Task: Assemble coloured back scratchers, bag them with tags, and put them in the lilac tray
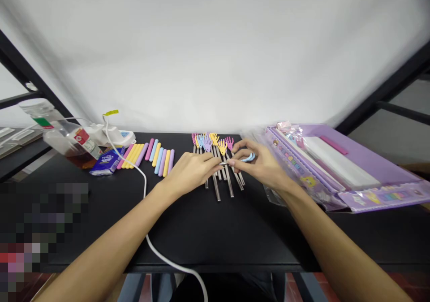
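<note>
Between my two hands, over the middle of the black table, is a back scratcher with a light blue claw head (249, 157) and a thin metal rod. My left hand (191, 170) pinches the rod's end. My right hand (260, 163) closes around the part near the claw. Below and behind them lie several more back scratchers with metal rods and pink, yellow, blue and purple claw heads (222, 147). My hands partly hide those rods. To the left, several pastel handle sleeves (164, 162) lie side by side, with more handle sleeves (132, 155) in a group beyond.
On the right is a purple box (366, 158) with clear plastic wrapping (275, 196). A bottle of brown liquid (69, 136), a blue packet (106, 161) and a white power strip (117, 136) stand at left. A white cable (145, 190) runs across the table past my left forearm.
</note>
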A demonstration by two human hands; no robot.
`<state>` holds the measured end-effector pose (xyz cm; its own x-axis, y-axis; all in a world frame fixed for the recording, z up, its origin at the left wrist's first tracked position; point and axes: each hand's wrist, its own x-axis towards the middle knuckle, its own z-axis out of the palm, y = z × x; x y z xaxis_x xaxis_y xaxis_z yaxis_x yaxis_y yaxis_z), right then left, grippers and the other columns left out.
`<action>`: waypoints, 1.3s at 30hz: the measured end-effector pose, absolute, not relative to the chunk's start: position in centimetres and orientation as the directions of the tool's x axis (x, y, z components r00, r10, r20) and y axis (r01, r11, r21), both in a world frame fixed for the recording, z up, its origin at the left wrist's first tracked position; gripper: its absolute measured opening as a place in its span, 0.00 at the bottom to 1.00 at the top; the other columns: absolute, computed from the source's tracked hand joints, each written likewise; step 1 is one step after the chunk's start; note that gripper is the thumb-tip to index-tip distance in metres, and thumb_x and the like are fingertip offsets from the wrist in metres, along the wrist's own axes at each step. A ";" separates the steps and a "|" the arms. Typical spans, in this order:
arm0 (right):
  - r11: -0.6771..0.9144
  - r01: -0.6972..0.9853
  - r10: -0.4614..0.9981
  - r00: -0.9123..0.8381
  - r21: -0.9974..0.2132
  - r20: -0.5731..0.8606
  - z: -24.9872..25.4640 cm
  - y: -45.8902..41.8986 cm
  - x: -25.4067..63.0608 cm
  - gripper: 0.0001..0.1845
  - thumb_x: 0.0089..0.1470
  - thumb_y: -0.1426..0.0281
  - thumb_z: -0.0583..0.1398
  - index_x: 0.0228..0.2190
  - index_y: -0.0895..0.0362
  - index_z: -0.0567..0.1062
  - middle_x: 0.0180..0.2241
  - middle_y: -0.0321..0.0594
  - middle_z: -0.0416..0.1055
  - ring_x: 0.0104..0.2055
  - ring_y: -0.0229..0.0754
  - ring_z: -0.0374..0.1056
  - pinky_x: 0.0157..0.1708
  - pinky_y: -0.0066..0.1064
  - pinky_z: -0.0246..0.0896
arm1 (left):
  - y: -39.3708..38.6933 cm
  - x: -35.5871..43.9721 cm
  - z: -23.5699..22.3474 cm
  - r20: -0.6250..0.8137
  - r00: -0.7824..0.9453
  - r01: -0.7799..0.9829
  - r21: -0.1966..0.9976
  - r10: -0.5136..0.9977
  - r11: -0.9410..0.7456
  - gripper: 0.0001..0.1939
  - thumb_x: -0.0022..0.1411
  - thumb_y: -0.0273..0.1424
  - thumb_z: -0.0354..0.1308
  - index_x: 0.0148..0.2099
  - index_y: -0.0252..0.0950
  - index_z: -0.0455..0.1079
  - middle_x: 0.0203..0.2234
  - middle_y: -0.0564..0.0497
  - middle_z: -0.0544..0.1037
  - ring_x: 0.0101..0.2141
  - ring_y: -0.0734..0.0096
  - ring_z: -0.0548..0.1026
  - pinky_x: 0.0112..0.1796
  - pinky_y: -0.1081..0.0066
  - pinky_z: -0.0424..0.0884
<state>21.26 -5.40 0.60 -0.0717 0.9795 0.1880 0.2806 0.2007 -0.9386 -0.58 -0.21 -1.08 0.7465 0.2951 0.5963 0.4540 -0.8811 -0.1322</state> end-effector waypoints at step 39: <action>0.371 -0.436 0.901 0.381 -0.820 0.205 0.4 -3.9 20.3 0.15 0.40 0.62 0.75 0.24 0.60 0.80 0.21 0.36 0.73 0.18 0.29 0.63 0.17 0.21 0.56 | 0.9 -0.4 1.3 0.672 0.648 0.619 -0.190 0.359 -0.762 0.09 0.72 0.34 0.53 0.44 0.36 0.72 0.31 0.50 0.80 0.29 0.66 0.78 0.30 0.70 0.67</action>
<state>20.26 -3.89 0.37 0.3813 0.9014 0.2050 -0.4364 0.3710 -0.8197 -0.41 0.93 1.29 0.6480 0.3588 0.6718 0.6191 -0.7620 -0.1901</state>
